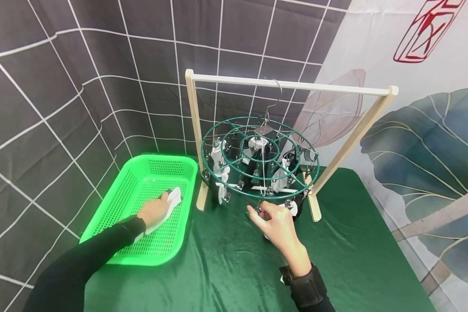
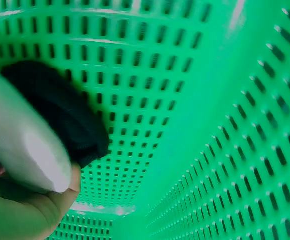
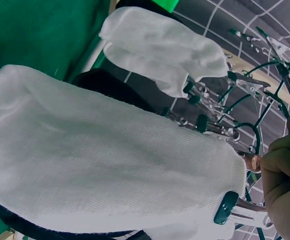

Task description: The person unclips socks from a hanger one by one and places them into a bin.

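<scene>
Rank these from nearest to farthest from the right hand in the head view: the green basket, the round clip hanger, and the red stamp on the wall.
From the right hand:
1. Round clip hanger, just above the fingers, which touch a clip on its front rim.
2. Green basket, off to the left on the table.
3. Red stamp, high on the back wall, upper right.

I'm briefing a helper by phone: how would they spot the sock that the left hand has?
Find the green basket left of the wooden rack. Inside it the left hand holds a sock. It is the only one in the basket; the others hang clipped on the round hanger.
</scene>
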`<action>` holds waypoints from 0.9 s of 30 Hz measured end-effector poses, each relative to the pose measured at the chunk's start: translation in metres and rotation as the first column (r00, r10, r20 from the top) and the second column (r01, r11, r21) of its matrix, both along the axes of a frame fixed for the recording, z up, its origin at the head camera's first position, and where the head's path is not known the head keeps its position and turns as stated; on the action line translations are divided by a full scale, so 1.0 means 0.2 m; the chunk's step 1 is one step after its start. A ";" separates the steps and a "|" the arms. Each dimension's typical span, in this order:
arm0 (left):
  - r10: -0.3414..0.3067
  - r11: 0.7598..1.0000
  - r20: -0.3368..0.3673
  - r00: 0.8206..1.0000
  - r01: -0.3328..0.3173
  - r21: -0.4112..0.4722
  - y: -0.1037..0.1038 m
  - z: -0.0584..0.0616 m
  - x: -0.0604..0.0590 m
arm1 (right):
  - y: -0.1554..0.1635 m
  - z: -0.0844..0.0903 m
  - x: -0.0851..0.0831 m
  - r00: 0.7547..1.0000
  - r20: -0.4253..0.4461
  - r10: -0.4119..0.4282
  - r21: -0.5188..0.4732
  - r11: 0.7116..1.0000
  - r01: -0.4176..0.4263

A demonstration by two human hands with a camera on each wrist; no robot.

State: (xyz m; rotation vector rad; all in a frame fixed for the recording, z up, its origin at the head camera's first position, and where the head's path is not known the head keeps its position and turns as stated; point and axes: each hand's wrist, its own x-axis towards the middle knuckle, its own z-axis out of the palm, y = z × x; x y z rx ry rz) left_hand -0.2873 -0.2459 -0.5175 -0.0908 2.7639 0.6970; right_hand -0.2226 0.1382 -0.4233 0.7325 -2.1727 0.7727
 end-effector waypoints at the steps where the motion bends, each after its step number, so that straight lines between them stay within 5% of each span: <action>1: -0.033 0.999 -0.015 0.999 0.033 -0.025 0.00 0.01 0.00 | 0.00 0.00 0.00 1.000 0.008 -0.003 -0.001 1.000 0.003; 4: -0.151 0.984 -0.097 0.984 0.140 -0.111 0.01 0.05 -0.02 | 0.01 0.00 0.01 0.999 0.031 -0.010 -0.001 1.000 0.011; 5: -0.218 0.967 -0.160 0.963 0.191 -0.167 0.02 0.06 -0.03 | 0.01 0.00 0.01 0.999 0.037 -0.011 -0.003 1.000 0.012; 7: -0.310 0.940 -0.319 0.895 0.239 -0.243 0.04 0.08 -0.05 | 0.01 0.00 0.01 0.999 0.037 -0.013 -0.003 1.000 0.013; 8: -0.358 0.924 -0.419 0.834 0.254 -0.285 0.06 0.10 -0.06 | 0.01 0.00 0.02 0.999 0.038 -0.011 -0.003 1.000 0.011; 10: -0.388 0.921 -0.626 0.676 0.265 -0.285 0.11 0.15 -0.08 | 0.01 0.00 0.02 0.999 0.040 -0.008 -0.005 1.000 0.008; 13: -0.318 0.925 -0.873 0.371 0.323 -0.200 0.24 0.28 -0.09 | 0.01 0.01 0.02 0.998 0.057 -0.003 0.001 1.000 0.003; 15: -0.234 0.906 -0.961 0.148 0.391 -0.161 0.36 0.40 -0.09 | 0.01 0.02 0.03 0.998 0.066 -0.007 0.007 1.000 0.007; 16: -0.186 0.893 -0.981 0.055 0.425 -0.145 0.42 0.45 -0.09 | 0.01 0.02 0.03 0.997 0.072 -0.009 0.009 1.000 0.008; 17: -0.143 0.872 -0.989 -0.021 0.469 -0.136 0.48 0.50 -0.08 | 0.02 0.02 0.03 0.997 0.073 -0.009 0.009 1.000 0.009; 19: -0.085 0.820 -0.988 -0.127 0.554 -0.142 0.60 0.58 -0.07 | 0.02 0.03 0.04 0.998 0.069 -0.008 0.004 1.000 0.008; 21: -0.083 0.761 -0.981 -0.175 0.624 -0.175 0.69 0.63 -0.04 | 0.03 0.03 0.04 0.998 0.062 -0.004 0.000 1.000 0.004; 22: -0.104 0.734 -0.979 -0.175 0.651 -0.194 0.73 0.65 -0.02 | 0.03 0.03 0.04 0.998 0.057 -0.004 0.001 1.000 0.004; 25: -0.212 0.698 -0.968 -0.137 0.672 -0.248 0.82 0.68 0.05 | 0.03 0.03 0.05 0.999 0.044 -0.002 0.007 1.000 0.002; 27: -0.278 0.708 -0.956 -0.097 0.652 -0.272 0.87 0.69 0.09 | 0.03 0.04 0.05 0.999 0.043 -0.007 0.015 1.000 0.006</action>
